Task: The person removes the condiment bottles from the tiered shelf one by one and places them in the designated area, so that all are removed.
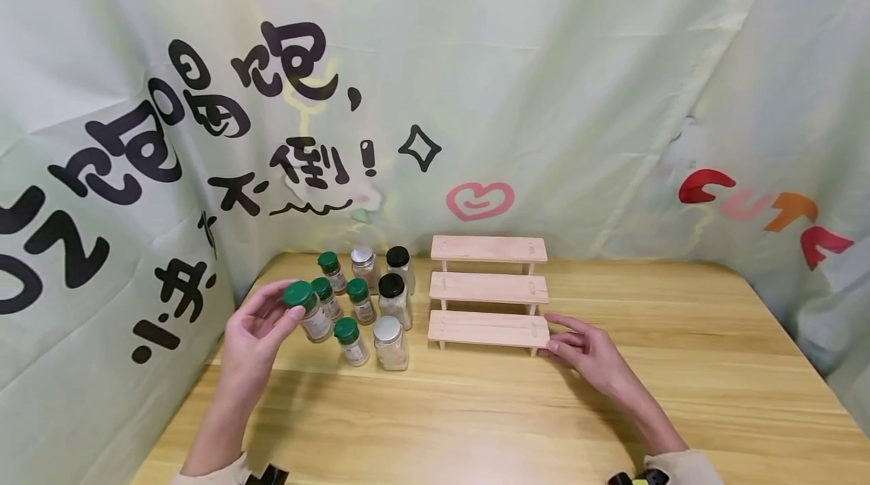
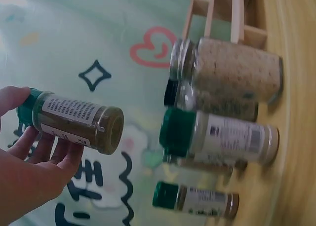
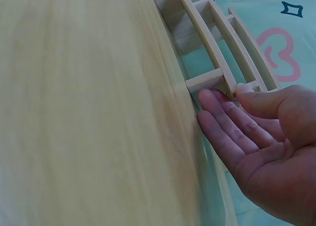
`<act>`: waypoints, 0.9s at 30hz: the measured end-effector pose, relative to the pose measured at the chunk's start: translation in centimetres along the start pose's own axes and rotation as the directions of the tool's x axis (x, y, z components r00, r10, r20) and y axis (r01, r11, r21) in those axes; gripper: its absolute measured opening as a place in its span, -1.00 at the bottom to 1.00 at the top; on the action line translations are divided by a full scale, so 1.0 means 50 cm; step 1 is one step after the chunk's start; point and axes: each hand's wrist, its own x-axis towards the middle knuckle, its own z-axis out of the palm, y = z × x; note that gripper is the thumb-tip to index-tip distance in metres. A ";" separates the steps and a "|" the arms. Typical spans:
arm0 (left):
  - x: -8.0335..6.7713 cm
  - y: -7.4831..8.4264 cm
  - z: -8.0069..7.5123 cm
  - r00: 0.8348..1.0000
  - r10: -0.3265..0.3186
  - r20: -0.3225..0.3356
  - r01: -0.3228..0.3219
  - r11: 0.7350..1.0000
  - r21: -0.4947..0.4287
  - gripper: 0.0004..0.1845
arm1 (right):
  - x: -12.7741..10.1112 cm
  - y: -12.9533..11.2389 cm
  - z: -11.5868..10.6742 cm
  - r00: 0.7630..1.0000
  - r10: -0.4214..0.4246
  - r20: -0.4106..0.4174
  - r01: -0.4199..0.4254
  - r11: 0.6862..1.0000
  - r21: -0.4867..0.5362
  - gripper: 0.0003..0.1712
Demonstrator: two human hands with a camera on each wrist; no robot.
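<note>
1. Surroundings: light wooden table (image 1: pixel 612 409), boxed in on three sides by a pale green printed cloth backdrop (image 1: pixel 544 92) with black characters and a pink heart.
2. Three-step pale wooden tiered rack (image 1: pixel 488 290) stands mid-table toward the back; all three steps are bare.
3. Cluster of small clear spice jars (image 1: pixel 370 304) stands just left of the rack: four with green caps, two black, two silver. They sit packed close, some touching.
4. Contents: the green-capped ones hold dark greenish-brown powder, the wider black- and silver-capped ones hold pale coarse grains. Fill levels are high where visible.
5. Left hand (image 1: pixel 261 326) grasps a green-capped clear jar with white label (image 1: pixel 309 311) by the cap end, thumb on one side and fingers on the other. Jar is lifted off the table at the cluster's left edge, tilted; the wrist view shows dark green-brown seasoning inside.
6. Right hand (image 1: pixel 584 349) is relaxed with fingers straight, holding nothing; fingertips touch the right end of the rack's lowest step, palm near the tabletop.
7. Between lifted jar and rack: the remaining jars stand in the direct line.
</note>
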 end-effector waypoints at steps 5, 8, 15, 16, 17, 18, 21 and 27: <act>-0.005 -0.018 -0.026 1.000 -0.025 -0.011 0.025 1.000 -0.002 -0.59 | 0.002 0.001 -0.004 1.000 0.004 -0.002 -0.004 1.000 -0.017 -0.41; -0.007 -0.037 -0.042 0.998 -0.062 -0.017 0.063 0.998 0.019 -0.58 | 0.003 0.003 -0.005 1.000 0.009 -0.005 -0.009 1.000 -0.027 -0.42; -0.007 -0.094 -0.078 0.992 -0.128 0.011 0.127 0.991 0.042 -0.58 | 0.002 0.004 -0.006 1.000 0.010 -0.010 -0.011 0.999 -0.043 -0.41; -0.007 -0.103 -0.082 0.990 -0.140 0.018 0.139 0.989 0.044 -0.57 | 0.002 0.004 -0.006 1.000 0.011 -0.011 -0.011 0.999 -0.041 -0.41; -0.008 -0.111 -0.086 0.988 -0.153 0.024 0.152 0.987 0.046 -0.57 | 0.002 0.004 -0.006 1.000 0.010 -0.011 -0.010 0.999 -0.044 -0.41; -0.008 -0.119 -0.090 0.986 -0.164 0.027 0.163 0.985 0.050 -0.57 | 0.002 0.003 -0.006 1.000 0.009 -0.012 -0.010 0.999 -0.053 -0.41; -0.009 -0.141 -0.096 0.982 -0.186 0.035 0.183 0.981 0.061 -0.56 | 0.001 0.002 -0.006 1.000 0.002 -0.006 -0.002 0.999 -0.038 -0.41; -0.010 -0.168 -0.101 0.976 -0.210 0.054 0.205 0.975 0.088 -0.55 | 0.000 0.002 -0.005 1.000 -0.004 0.001 0.004 1.000 -0.015 -0.40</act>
